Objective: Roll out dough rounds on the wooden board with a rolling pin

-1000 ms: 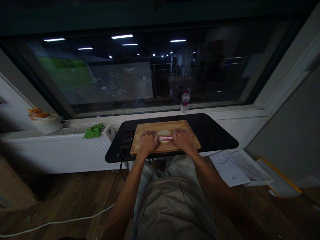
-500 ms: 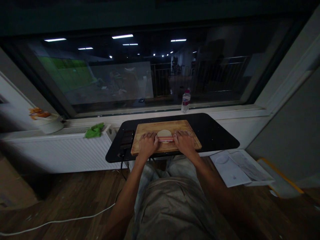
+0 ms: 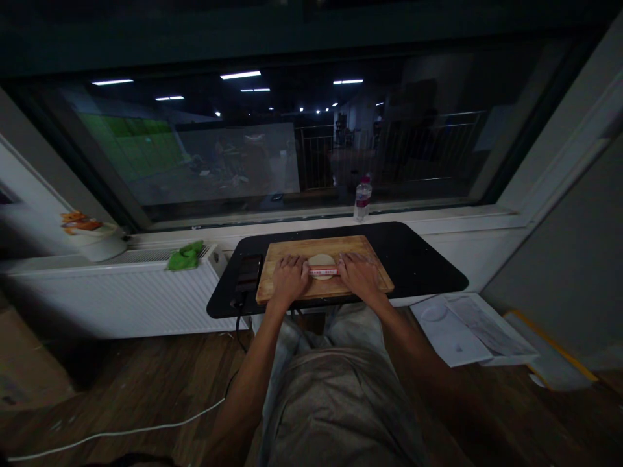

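wooden board [image 3: 296, 246], left hand [image 3: 291, 275] and right hand [image 3: 359, 272] on rod [image 3: 324, 272] across dough [image 3: 322, 259], grips hidden

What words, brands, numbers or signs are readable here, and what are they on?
None can be read clearly.
Red-and-white stick: printed characters, too small.
Bottle: label, too small and blurred.
White box: a small grey mark, unclear.
Cardboard box: a dark mark, too blurred.
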Available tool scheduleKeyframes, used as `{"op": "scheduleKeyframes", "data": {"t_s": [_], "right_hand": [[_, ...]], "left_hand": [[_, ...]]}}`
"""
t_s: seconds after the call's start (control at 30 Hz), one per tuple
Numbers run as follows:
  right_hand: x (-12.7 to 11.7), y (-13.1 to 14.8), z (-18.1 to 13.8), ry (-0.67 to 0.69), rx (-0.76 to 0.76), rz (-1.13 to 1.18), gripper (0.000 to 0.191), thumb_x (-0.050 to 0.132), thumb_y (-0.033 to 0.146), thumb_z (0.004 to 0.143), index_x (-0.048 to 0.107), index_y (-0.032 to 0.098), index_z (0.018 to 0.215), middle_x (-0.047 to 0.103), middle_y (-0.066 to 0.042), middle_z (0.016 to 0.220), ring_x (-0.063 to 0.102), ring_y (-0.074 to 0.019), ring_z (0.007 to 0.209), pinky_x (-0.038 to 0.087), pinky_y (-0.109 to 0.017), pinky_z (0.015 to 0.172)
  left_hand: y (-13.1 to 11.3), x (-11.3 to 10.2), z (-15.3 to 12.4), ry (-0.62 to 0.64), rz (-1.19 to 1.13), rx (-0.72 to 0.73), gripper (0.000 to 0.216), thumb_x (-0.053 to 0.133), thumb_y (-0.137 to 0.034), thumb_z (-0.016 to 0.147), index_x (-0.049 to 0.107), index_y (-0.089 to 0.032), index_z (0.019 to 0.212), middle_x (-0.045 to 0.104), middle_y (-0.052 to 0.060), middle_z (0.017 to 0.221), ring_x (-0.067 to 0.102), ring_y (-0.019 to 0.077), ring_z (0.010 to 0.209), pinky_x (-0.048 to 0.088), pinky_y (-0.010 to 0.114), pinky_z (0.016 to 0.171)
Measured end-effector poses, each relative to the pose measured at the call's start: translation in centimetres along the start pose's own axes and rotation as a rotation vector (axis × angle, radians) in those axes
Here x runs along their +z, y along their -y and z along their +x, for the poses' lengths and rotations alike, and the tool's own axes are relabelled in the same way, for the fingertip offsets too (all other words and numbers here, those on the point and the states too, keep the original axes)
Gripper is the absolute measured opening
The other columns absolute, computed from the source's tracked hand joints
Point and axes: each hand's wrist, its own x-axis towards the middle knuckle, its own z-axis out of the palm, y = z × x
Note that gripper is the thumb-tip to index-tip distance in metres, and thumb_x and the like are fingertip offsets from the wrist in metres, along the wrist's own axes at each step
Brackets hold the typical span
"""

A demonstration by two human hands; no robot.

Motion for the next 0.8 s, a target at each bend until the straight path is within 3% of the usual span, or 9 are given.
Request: {"op": "scheduleKeyframes", "data": {"t_s": [0.3,0.57,0.8], "right_hand": [[0.5,-0.5,2.7,0.05,0.005,0.007,0.051,0.039,0.032,0.119,0.074,0.014,0.152,0.076,-0.016,0.154,0.068,-0.0299,0.143,0.044,-0.036,0.123],[-0.5,-0.6,5.0,0.163,0.055,0.02,0.053,0.038,0.034,0.118,0.078,0.018,0.149,0.077,-0.015,0.152,0.071,-0.0295,0.139,0.05,-0.035,0.118],[-0.5,-0.8,6.3,0.15,-0.005,0.001,0.052,0.042,0.03,0.115,0.078,0.014,0.149,0.075,-0.017,0.155,0.069,-0.031,0.143,0.048,-0.037,0.121]], "left_hand": [[0.0,0.1,2.0,0.061,0.011,-0.07,0.05,0.037,-0.036,0.121,0.074,-0.021,0.15,0.073,0.012,0.159,0.059,0.034,0.154,0.043,0.048,0.13],[-0.3,-0.6,4.0,0.139,0.045,-0.121,0.052,0.032,-0.038,0.121,0.079,-0.02,0.136,0.079,0.016,0.145,0.07,0.0318,0.134,0.051,0.044,0.116],[-0.4,-1.2,5.0,0.202,0.061,-0.16,0.055,0.032,-0.038,0.12,0.082,-0.02,0.132,0.081,0.018,0.14,0.075,0.0342,0.128,0.056,0.045,0.107]]}}
